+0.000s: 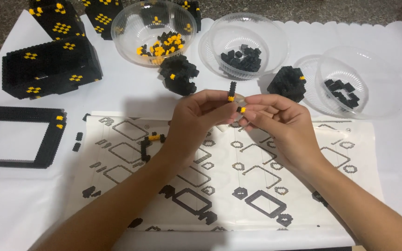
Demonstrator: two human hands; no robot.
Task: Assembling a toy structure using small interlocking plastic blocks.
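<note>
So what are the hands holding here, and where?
The left hand pinches a thin black brick strip at its lower, yellow-tipped end; the right hand pinches a tiny yellow-and-black piece in its fingertips.

home hobby table, paper sheet [266, 195], block bowls [153, 28]

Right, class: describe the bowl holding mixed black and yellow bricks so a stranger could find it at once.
Start at the white table covering. Three clear plastic bowls line its far edge; take the leftmost bowl, beside the big black block assemblies. Only it holds yellow pieces among the black; the others hold black alone.
</note>
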